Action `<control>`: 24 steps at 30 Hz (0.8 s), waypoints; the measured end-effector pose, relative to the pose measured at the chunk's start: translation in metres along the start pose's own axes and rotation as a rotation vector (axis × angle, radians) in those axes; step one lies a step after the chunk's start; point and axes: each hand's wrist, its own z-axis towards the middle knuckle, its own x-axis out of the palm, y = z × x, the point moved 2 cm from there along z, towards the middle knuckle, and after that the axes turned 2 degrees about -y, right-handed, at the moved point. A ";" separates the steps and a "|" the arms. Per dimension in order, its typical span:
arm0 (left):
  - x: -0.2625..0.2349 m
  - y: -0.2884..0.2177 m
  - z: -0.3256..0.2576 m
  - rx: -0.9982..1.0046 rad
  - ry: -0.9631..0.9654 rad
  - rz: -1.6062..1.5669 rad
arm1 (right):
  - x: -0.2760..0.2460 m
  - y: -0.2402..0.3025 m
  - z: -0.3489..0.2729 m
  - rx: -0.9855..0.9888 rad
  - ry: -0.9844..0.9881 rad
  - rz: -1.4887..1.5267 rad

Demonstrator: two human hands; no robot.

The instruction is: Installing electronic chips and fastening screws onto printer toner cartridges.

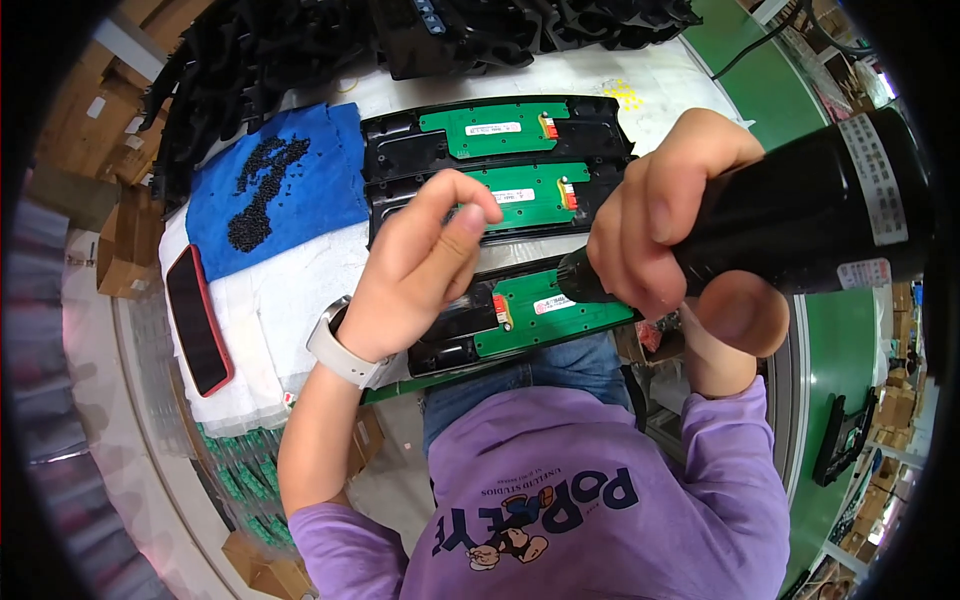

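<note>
We judge screw-fastening in hand. Our right hand (650, 235) clenches the black driver (800, 220), tip down on the near green board (540, 310) in its housing (450, 340). Left hand (420, 265), fingertips pinched, contents unclear, hovers just left of the tip. Next needs a squarely seated bit.

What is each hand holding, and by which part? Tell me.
The right hand grips a black electric screwdriver around the front of its barrel. The left hand pinches its fingers together above the nearest black panel; whether they hold anything cannot be told.
</note>
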 end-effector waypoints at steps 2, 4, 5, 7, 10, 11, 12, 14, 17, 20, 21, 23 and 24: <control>0.001 0.006 0.000 -0.034 0.046 0.086 | 0.002 0.000 0.002 0.005 0.009 0.010; 0.001 0.010 0.002 -0.061 0.063 0.131 | 0.002 -0.001 0.002 0.011 0.015 0.015; 0.001 0.013 0.003 -0.048 0.078 0.102 | 0.002 -0.001 0.002 0.014 0.019 0.018; 0.000 0.012 0.004 -0.035 0.091 0.072 | 0.002 0.000 0.001 0.018 0.026 0.024; -0.001 0.007 0.004 -0.122 0.166 -0.007 | 0.003 0.000 0.001 0.024 0.042 0.038; -0.003 0.008 0.005 -0.135 0.148 -0.011 | 0.003 -0.001 0.002 0.026 0.048 0.043; -0.004 0.008 0.007 -0.146 0.137 -0.016 | 0.003 0.000 0.002 0.026 0.050 0.044; -0.006 0.009 0.008 -0.136 0.136 -0.015 | 0.004 0.003 0.000 0.031 0.048 0.033; -0.007 0.016 0.009 -0.084 0.070 -0.139 | 0.004 0.002 0.000 0.015 0.052 0.009; -0.006 0.020 0.009 0.008 0.021 -0.161 | 0.005 0.001 -0.001 0.007 0.063 0.004; -0.006 0.020 0.009 0.010 0.020 -0.162 | 0.005 0.001 -0.001 0.019 0.064 0.011; -0.007 0.020 0.008 -0.022 0.023 -0.200 | 0.007 0.001 -0.002 0.009 0.066 0.008; -0.007 0.020 0.008 -0.021 0.022 -0.201 | 0.007 0.001 -0.002 -0.001 0.066 0.006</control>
